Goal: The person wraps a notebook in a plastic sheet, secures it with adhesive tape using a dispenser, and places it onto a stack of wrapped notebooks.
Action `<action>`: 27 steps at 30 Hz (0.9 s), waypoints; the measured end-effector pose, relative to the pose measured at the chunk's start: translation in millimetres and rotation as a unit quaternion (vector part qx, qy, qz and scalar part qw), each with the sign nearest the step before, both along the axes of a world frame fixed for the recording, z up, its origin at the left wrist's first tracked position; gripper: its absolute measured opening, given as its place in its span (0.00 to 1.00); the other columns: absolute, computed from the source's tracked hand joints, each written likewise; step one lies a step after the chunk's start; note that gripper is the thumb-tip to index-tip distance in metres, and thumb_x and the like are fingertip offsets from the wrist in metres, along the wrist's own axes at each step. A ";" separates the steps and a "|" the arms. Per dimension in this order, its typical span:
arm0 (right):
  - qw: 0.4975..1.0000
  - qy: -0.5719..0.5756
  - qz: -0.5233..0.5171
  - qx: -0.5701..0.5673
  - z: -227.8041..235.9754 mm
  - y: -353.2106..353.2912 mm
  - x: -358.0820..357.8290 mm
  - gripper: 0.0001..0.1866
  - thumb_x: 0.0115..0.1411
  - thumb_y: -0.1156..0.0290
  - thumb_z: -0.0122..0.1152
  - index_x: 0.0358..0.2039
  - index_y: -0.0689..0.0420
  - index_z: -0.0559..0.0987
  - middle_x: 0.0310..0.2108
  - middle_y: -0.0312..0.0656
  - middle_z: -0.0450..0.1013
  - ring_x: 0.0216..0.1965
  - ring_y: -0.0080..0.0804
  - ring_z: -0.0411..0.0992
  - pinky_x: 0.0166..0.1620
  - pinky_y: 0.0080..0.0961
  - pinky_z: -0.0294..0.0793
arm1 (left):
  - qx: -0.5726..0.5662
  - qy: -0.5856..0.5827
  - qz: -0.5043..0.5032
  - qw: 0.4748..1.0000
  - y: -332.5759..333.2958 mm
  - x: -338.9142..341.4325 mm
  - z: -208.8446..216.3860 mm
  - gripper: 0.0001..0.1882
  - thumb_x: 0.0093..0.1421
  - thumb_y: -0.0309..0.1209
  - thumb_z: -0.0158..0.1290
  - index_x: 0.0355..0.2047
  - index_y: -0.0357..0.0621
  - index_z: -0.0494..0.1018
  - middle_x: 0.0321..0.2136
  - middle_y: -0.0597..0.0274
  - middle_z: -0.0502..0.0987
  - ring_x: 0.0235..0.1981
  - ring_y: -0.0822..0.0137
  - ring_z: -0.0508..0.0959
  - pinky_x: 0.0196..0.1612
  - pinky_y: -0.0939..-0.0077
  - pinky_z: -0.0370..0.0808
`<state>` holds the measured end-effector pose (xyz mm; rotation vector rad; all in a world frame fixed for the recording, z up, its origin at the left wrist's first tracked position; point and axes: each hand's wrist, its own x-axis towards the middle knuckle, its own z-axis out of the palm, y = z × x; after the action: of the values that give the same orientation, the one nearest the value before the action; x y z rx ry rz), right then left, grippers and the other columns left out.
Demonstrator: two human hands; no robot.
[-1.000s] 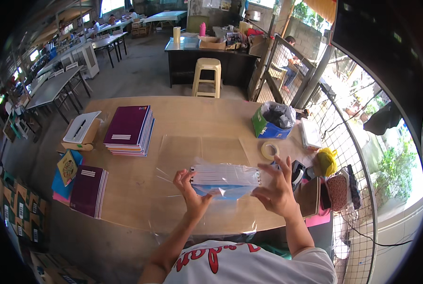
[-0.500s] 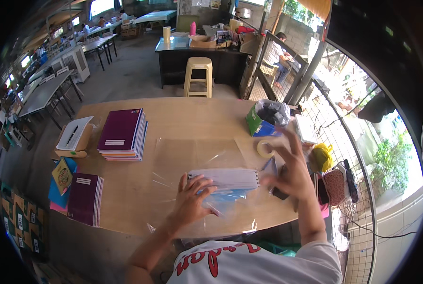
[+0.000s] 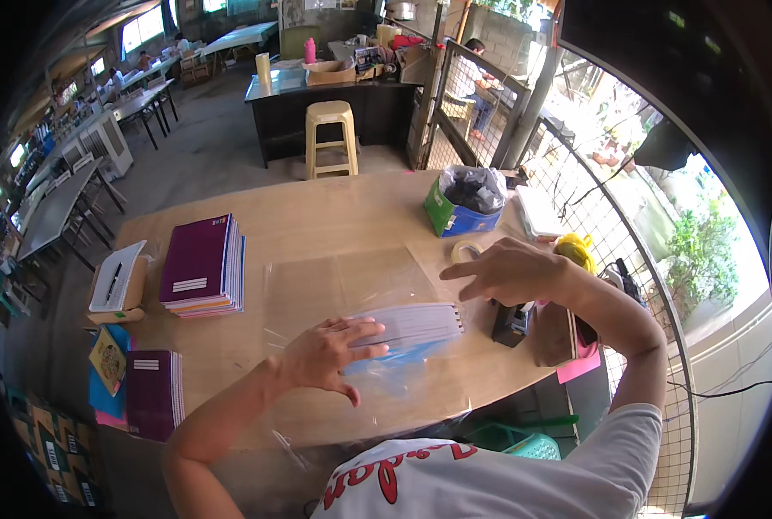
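In front of me a stack of spiral-bound notebooks (image 3: 416, 322) shows pale page edges, with dark binding coils at its right end. Clear plastic film (image 3: 343, 275) lies under and around it, and blue shows through the wrap below. My left hand (image 3: 330, 348) rests across the left part of the stack, fingers spread. Above the film's right edge, my right hand (image 3: 520, 270) hovers with fingers stretched out to the left and nothing visible in them. Just beyond it sits a roll of tape (image 3: 462, 251), partly hidden; a black tape dispenser (image 3: 511, 323) is below the wrist.
Purple notebooks stand in a tall stack (image 3: 200, 259) at left, with another purple pile (image 3: 154, 394) nearer. A box with a notepad and pen (image 3: 118, 277) sits at the left edge. A bag-lined green-blue box (image 3: 464, 203) stands far right, beside the wire mesh fence (image 3: 628, 251).
My right hand has swung from an upright pose down toward the film's edge, and its elbow has lifted outward. The left hand stays on the stack with fingers flatter. The view has shifted.
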<state>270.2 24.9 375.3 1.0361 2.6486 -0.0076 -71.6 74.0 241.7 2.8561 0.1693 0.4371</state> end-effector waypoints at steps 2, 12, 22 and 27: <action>0.999 0.012 0.001 -0.031 -2.7 1.5 1.9 0.18 0.45 0.72 0.63 0.39 0.43 0.84 0.59 0.29 0.70 0.38 0.27 0.78 0.40 0.35 0.73 | -0.025 0.017 -0.034 0.999 6.9 1.8 0.7 0.50 0.37 0.65 0.63 0.60 0.56 0.69 0.60 0.57 0.67 0.62 0.55 0.67 0.63 0.60 0.64; 0.953 0.164 0.240 -0.081 11.2 -51.7 -54.6 0.15 0.47 0.63 0.66 0.38 0.42 0.83 0.51 0.28 0.71 0.51 0.32 0.65 0.54 0.45 0.60 | 0.026 0.077 -0.016 0.997 4.8 9.8 -7.2 0.56 0.33 0.73 0.58 0.66 0.75 0.61 0.63 0.57 0.59 0.62 0.52 0.62 0.60 0.50 0.60; 0.996 0.048 0.069 0.021 -15.8 21.4 -7.2 0.12 0.50 0.72 0.66 0.37 0.50 0.81 0.36 0.34 0.75 0.29 0.36 0.76 0.31 0.37 0.70 | -0.046 0.080 -0.010 0.996 9.7 4.2 -10.5 0.61 0.32 0.73 0.59 0.69 0.72 0.56 0.66 0.59 0.57 0.65 0.56 0.59 0.63 0.54 0.56; 0.940 0.322 0.059 -0.101 -35.6 37.3 -24.2 0.07 0.47 0.72 0.69 0.22 0.56 0.77 0.26 0.42 0.72 0.28 0.45 0.74 0.30 0.34 0.71 | -0.041 0.127 -0.048 0.990 23.3 5.0 3.6 0.69 0.28 0.70 0.62 0.71 0.61 0.50 0.70 0.60 0.54 0.69 0.61 0.56 0.65 0.54 0.55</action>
<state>246.1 62.1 339.7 0.9136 3.1832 -0.6902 -66.6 97.3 245.3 2.8134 0.0936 0.0448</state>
